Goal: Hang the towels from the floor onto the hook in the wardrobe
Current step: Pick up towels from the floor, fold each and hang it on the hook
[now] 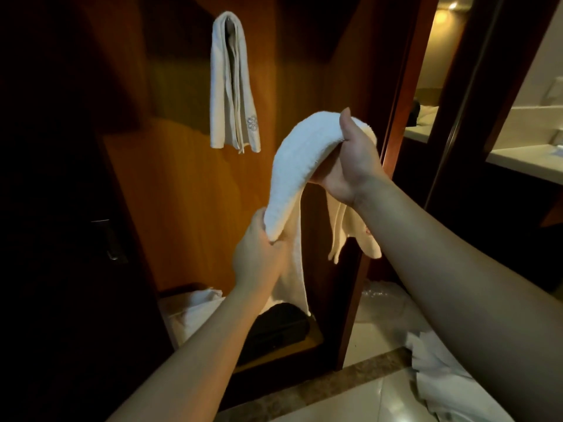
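Before the wardrobe, both hands, left and right, grip a white towel.

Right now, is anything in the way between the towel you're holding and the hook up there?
Nothing visible blocks the path: the wardrobe is open, and only air lies between the held towel, gripped by the left hand and right hand, and the hook. But the hanging towel already covers the hook.

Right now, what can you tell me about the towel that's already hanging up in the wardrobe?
The hanging towel is white, soft terry cloth, folded into a long narrow strip. It drapes over something at its top, hidden by the cloth, with both ends dangling against the brown wooden wardrobe back. A small flower-like emblem sits near its lower right. No hand touches it.
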A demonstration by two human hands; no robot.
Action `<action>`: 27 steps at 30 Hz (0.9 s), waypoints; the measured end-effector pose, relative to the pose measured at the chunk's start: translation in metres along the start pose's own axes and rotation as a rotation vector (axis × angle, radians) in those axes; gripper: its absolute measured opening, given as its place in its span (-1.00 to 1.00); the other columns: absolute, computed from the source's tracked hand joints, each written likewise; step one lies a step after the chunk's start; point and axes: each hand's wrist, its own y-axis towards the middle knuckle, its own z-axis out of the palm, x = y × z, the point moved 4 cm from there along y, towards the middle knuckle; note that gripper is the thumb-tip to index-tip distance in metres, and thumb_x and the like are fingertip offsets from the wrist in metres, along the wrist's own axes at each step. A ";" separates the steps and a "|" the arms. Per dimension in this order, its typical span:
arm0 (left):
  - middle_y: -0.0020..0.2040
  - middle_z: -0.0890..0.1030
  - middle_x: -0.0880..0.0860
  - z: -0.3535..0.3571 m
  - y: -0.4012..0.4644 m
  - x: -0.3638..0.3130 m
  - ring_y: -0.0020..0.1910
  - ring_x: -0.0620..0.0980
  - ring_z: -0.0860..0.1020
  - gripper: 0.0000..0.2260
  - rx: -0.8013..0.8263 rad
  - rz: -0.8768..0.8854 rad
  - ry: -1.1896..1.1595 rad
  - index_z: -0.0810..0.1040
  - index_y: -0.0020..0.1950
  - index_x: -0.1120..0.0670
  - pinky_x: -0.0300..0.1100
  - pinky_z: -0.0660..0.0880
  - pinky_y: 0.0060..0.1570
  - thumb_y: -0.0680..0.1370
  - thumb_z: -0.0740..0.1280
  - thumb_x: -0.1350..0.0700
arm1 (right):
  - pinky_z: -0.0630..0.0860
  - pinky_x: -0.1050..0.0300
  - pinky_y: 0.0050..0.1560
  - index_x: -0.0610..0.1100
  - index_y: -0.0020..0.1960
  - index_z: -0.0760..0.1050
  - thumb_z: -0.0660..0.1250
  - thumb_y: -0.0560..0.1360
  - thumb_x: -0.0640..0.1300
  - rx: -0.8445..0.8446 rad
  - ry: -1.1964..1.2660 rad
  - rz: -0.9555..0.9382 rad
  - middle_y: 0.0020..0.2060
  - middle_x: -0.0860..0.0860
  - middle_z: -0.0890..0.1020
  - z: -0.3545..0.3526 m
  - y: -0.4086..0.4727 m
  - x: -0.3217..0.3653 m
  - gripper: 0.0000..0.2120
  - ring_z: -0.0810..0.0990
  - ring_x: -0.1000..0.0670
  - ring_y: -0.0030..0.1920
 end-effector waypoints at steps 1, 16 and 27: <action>-0.07 0.53 -0.26 -0.001 0.003 0.011 -0.10 -0.26 0.56 -0.66 -0.017 0.005 0.014 0.43 0.32 -0.15 -0.29 0.49 -0.24 0.56 0.35 -0.05 | 0.64 -0.21 0.04 -0.07 0.51 0.25 0.13 0.64 0.25 -0.013 0.017 -0.012 0.29 -0.14 0.56 -0.002 0.003 0.004 -0.44 0.58 -0.20 0.27; -0.09 0.61 -0.06 -0.069 0.023 0.129 -0.12 -0.05 0.58 -0.89 0.018 -0.353 -0.018 0.56 0.05 -0.07 -0.18 0.46 -0.26 0.55 0.41 0.08 | 0.65 -0.24 -0.10 -0.11 0.53 0.23 0.29 0.61 0.17 -0.319 0.215 -0.042 0.26 -0.17 0.59 -0.075 0.031 -0.005 -0.38 0.61 -0.25 0.21; 0.12 0.70 0.16 -0.116 0.010 0.110 0.13 0.19 0.66 -0.60 0.267 -0.466 -0.820 0.59 0.25 0.14 -0.02 0.66 -0.15 0.42 0.50 0.14 | 0.64 -0.30 -0.12 -0.14 0.56 0.21 0.16 0.67 0.12 -0.233 0.501 0.040 0.33 -0.32 0.50 -0.081 0.050 -0.028 -0.45 0.59 -0.37 0.21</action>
